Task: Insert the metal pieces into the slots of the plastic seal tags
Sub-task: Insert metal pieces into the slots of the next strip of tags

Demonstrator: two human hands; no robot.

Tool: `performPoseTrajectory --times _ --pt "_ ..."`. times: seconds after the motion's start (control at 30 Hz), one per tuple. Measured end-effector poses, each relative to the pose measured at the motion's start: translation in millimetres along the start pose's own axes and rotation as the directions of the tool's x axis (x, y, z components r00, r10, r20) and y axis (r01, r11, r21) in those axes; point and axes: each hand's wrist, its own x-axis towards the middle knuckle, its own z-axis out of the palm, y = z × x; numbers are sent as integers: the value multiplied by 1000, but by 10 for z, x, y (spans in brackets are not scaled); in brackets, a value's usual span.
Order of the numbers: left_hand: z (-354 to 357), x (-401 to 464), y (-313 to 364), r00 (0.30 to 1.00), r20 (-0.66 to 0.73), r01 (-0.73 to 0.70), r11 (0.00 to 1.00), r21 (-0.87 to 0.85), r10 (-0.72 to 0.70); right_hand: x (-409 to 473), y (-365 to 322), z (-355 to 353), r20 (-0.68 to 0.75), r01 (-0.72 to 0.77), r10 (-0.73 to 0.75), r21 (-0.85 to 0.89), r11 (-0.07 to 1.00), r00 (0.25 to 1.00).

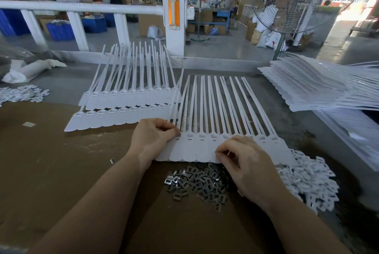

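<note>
Under both hands, matt white smooth plastic seal tags [203,149]; just below them, shiny grey metal pieces [196,182] on matt brown cardboard [61,161].

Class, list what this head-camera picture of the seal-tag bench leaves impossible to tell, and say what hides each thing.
1. Head view: whether the right hand pinches a metal piece; its curled fingers hide the grip.
2. Tag slots in the near row of tags under both hands: covered by the left hand and the right.
3. Stack of tag sheets: cut off by the right edge.
4. White clip pile: details too small.
</note>
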Motion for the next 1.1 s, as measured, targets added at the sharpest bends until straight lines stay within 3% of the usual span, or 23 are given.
performPoseTrajectory --times 0.2,0.77,1.1 --pt "3 17 -32 1000 -9 -2 999 -36 2 -2 8 1 3 -5 5 3 1000 1000" --pt "2 -10 -38 990 -20 -135 978 162 140 -7 17 14 6 -4 4 -11 1000 1000" --pt "-43 -42 -40 997 -5 -80 996 41 80 -10 24 7 0 1 -1 3 1000 1000"
